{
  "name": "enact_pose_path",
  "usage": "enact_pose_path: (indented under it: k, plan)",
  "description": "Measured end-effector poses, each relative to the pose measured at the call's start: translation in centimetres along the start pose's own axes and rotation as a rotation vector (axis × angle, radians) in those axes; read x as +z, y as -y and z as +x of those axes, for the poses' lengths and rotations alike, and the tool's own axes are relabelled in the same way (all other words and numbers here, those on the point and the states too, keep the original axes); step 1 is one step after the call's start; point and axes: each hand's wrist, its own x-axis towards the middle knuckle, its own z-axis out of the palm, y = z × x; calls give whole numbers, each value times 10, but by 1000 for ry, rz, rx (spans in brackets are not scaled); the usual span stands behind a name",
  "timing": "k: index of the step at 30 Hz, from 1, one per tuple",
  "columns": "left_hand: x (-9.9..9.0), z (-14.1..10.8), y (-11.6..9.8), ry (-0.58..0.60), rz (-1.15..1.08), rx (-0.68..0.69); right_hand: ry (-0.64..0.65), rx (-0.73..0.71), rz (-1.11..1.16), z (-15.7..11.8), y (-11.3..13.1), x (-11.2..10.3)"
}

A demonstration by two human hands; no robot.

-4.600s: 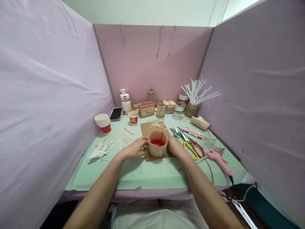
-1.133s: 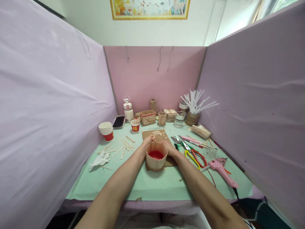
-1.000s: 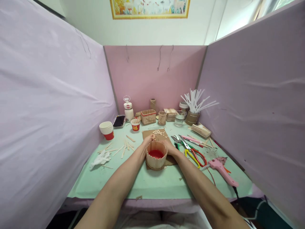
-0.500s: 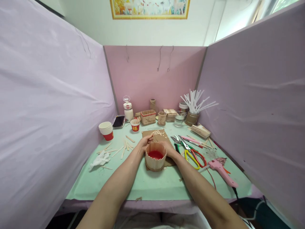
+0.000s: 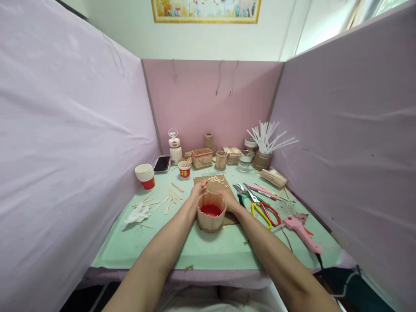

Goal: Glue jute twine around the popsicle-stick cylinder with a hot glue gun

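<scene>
A round container (image 5: 210,223) faced with upright wooden sticks, with an uneven rim and a red inside, stands on a piece of brown cardboard (image 5: 231,219). My left hand (image 5: 199,189) is at its far left side, fingers curled together above the cardboard; whatever may be between them is too small to make out. Behind the right side of the container is my right hand (image 5: 226,198), its fingers mostly hidden by the rim. Small pale wooden bits (image 5: 215,179) lie scattered on the far part of the cardboard, just beyond both hands.
To the right lie pliers (image 5: 241,195), scissors (image 5: 261,211) and a pink glue gun (image 5: 303,234) with its cord. Stacked paper cups (image 5: 144,175), a crumpled tissue (image 5: 136,215) and loose sticks (image 5: 171,200) are left. A water glass (image 5: 244,162) and small woven basket (image 5: 202,159) stand behind.
My left hand has shifted slightly left, its fingers drawn back a little from above the container. The container appears in nearly the same place.
</scene>
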Motion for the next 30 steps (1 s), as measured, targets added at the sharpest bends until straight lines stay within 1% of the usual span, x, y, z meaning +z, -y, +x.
enact_pose_path:
  k: [4,11,21,25,30]
  plan:
    - [2,-3,-3,-63,-23,-23,-3,0,-28,0,-1,1]
    - [2,-15,-6,-66,-56,-29,37,-8,-61,2,-7,6]
    - [4,-13,-5,-83,-67,22,34,19,-96,3,-9,8]
    - [5,-12,-3,-97,-80,29,32,27,-65,3,-10,9]
    - [7,-13,-5,-88,-98,26,30,50,36,2,-10,7]
